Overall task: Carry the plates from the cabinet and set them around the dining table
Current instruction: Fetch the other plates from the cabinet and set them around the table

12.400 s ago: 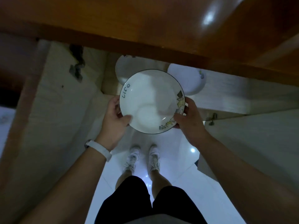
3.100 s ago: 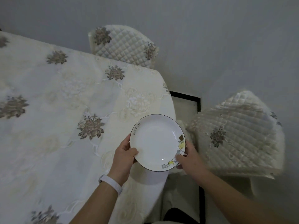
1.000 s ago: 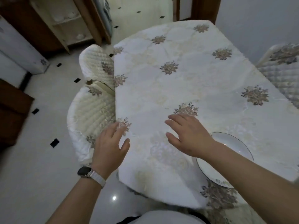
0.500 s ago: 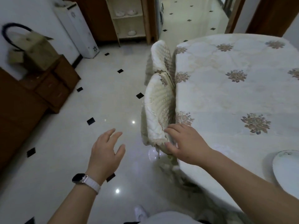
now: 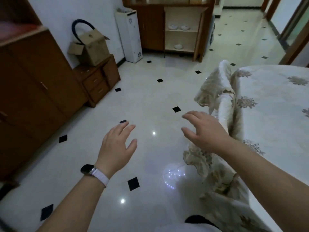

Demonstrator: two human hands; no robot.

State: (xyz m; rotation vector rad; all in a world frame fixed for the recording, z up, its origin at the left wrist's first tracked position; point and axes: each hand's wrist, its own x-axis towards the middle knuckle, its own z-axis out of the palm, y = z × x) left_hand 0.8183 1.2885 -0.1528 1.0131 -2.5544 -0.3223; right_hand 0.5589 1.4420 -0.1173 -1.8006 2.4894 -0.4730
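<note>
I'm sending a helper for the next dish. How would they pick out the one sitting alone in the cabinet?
Find the open cream-coloured shelf unit set in the brown cabinet across the room, right of the white appliance. Its lower shelf holds a single white dish; the shelf above holds two dishes side by side.

Legible text, labels, brands, numbers, signs: none. The watch (image 5: 87, 169) face is dark and blank. The cardboard box (image 5: 93, 46) shows one small round mark, unreadable. The white appliance (image 5: 129, 33) carries only flower motifs. The plates (image 5: 178, 27) in the cabinet (image 5: 182, 29) are too small to read.
</note>
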